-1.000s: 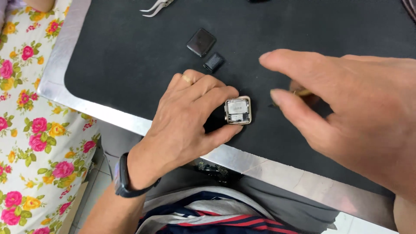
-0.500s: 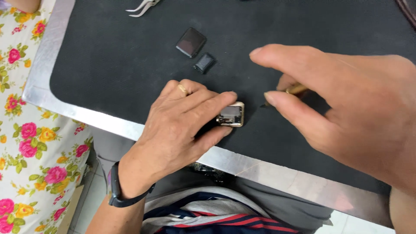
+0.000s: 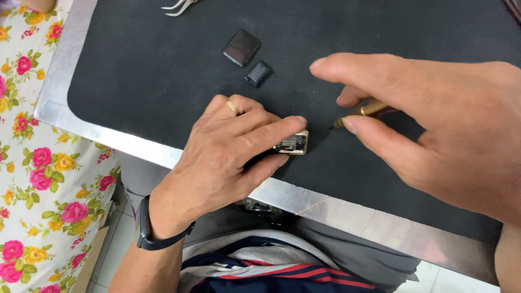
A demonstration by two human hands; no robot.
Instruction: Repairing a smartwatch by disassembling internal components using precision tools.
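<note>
My left hand (image 3: 230,146) lies on the black mat (image 3: 163,76) and pinches a small square watch case (image 3: 293,144) with a gold rim between thumb and forefinger. A gold ring sits on one finger and a black band circles the wrist. My right hand (image 3: 429,125) hovers close to the camera on the right, holding a thin gold-handled tool (image 3: 361,113) whose fine tip points at the case from a short distance.
A dark square screen piece (image 3: 241,48) and a smaller black block (image 3: 258,73) lie on the mat behind my left hand. Metal tweezers (image 3: 179,6) rest at the top edge. The table's metal rim (image 3: 336,209) runs along the front; a flowered cloth (image 3: 32,163) hangs at left.
The watch case has turned onto its edge under my left fingers. My right hand has brought the gold tool's tip into sight near the case.
</note>
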